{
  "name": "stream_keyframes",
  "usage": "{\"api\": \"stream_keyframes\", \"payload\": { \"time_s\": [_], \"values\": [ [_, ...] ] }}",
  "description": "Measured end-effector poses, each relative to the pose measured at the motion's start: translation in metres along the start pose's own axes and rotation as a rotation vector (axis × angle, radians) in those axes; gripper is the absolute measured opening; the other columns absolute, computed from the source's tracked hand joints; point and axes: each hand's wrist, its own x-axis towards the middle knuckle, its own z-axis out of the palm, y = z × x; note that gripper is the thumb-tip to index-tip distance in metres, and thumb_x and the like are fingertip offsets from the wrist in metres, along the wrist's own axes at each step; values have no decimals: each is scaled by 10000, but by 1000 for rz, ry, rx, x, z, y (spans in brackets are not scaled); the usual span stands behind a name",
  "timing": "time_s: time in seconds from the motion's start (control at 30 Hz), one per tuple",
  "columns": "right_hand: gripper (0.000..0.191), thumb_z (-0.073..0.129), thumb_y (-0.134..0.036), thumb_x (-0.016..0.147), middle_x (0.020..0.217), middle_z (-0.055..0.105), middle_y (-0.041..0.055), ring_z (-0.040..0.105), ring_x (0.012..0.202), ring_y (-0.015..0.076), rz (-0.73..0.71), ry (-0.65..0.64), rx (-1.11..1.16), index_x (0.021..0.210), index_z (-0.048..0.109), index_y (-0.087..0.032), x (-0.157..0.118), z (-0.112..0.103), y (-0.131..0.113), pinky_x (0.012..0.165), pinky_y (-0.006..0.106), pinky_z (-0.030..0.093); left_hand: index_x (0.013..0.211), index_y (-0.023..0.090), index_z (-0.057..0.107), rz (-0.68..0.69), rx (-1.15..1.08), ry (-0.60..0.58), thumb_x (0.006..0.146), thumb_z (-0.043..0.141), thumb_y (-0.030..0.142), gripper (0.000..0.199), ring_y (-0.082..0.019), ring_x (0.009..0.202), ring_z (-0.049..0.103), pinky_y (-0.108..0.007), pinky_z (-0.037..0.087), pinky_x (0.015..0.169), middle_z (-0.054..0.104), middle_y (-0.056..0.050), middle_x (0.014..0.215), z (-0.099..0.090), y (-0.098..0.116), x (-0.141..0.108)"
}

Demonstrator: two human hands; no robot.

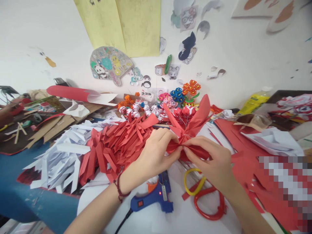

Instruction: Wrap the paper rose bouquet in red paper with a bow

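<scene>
Between my two hands is a red folded-paper piece [195, 125] shaped like a flower or bow, with long pointed petals standing up and a gathered middle. My left hand [159, 148] pinches its left lower fold between thumb and fingers. From the other side, my right hand [209, 157] pinches the lower right fold, the fingertips of both hands nearly meeting at the centre. Below them lie a blue glue gun [153, 198] with a lit red light and scissors [209, 203] with one yellow and one red handle loop.
Left of my hands spread heaps of folded red paper strips [117, 143] and white paper strips [63, 149]. Small paper flowers [180, 94] stand along the wall. Red paper sheets [246, 172] and a yellow bottle [254, 100] are on the right. Another person's hand [7, 113] shows at far left.
</scene>
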Motion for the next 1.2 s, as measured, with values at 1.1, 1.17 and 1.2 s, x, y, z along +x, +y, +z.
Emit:
{"api": "stream_keyframes", "payload": {
  "time_s": [1.1, 1.17, 1.2],
  "values": [
    [153, 635, -130, 892, 870, 711, 9, 690, 789, 171, -66, 33, -36, 969, 672, -257, -1, 1, -4, 731, 303, 558, 908, 203, 532, -21, -6, 8, 900, 595, 195, 65, -189, 847, 557, -341, 419, 750, 612, -33, 883, -1, 7, -2],
    [159, 633, -126, 892, 864, 712, 9, 691, 782, 172, -75, 35, -41, 971, 670, -259, 0, 0, -5, 724, 305, 561, 907, 208, 531, -23, -1, 9, 904, 590, 202, 60, -194, 848, 561, -344, 419, 752, 614, -34, 880, -1, 7, -2],
    [162, 634, -123, 890, 863, 713, 9, 691, 780, 171, -83, 37, -46, 972, 669, -258, 0, 0, -5, 722, 304, 562, 908, 210, 531, -24, -2, 8, 905, 590, 203, 60, -195, 848, 562, -345, 420, 753, 616, -35, 881, -1, 7, -2]
  ]
}}
